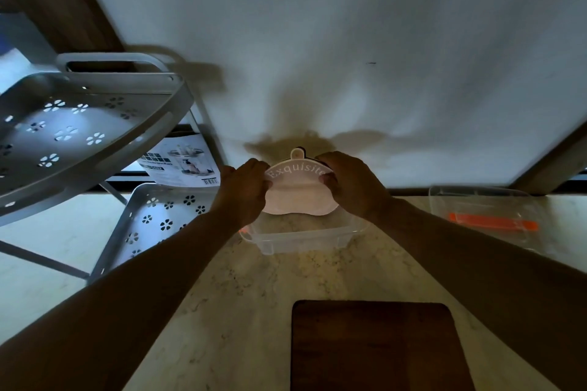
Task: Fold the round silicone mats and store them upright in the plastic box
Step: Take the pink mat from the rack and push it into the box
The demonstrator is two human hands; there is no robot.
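A pale pink round silicone mat (298, 194) with the raised word "Exquisite" and a small hanging tab on top is held upright and bent inward, just above the far side of a clear plastic box (301, 240) on the marble counter. My left hand (244, 190) grips the mat's left edge. My right hand (349, 182) grips its right edge. The mat's lower edge hangs over the box's opening. I cannot tell whether other mats are inside the box.
A grey perforated tiered rack (82, 124) stands at the left, with a printed leaflet (184, 162) behind it. The clear box lid with an orange latch (492, 222) lies at the right. A dark wooden board (378, 346) sits near the front edge. The wall is close behind.
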